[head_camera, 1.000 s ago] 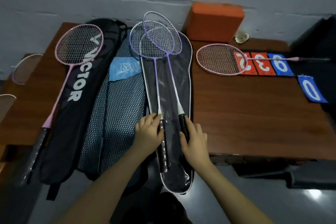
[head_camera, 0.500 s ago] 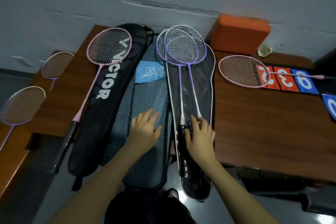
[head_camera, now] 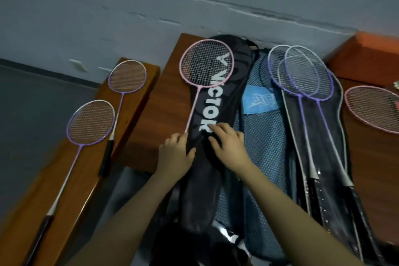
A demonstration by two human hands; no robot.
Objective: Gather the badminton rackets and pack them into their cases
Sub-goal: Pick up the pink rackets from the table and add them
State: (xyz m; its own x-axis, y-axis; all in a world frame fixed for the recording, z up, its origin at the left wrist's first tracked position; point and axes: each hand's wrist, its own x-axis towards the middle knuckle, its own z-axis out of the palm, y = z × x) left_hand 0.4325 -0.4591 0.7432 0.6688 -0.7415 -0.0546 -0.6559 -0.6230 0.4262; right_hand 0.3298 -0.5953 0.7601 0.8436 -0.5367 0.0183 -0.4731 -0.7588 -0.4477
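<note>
At nine o'clock two purple rackets (head_camera: 90, 124) lie on a lower bench (head_camera: 138, 101). At centre, the left hand (head_camera: 176, 156) grips the edge of the black Victor case (head_camera: 212, 136), thumb on top; the right hand (head_camera: 228, 147) presses it with spread fingers. The pink racket (head_camera: 206, 67) on it looks light with a springy shaft: hold the handle. The soft case overhangs the table's near edge; at three o'clock, cases crowd close.

You have a pink racket (head_camera: 206, 65) lying across the black VICTOR case (head_camera: 212, 127), head at the far end. Right of it lies a blue mesh case (head_camera: 265, 147), then a clear-fronted black case (head_camera: 323, 136) bearing two purple rackets (head_camera: 302, 71). Two more purple rackets (head_camera: 90, 123) rest on the left bench, and another pink racket (head_camera: 371, 108) lies far right.
</note>
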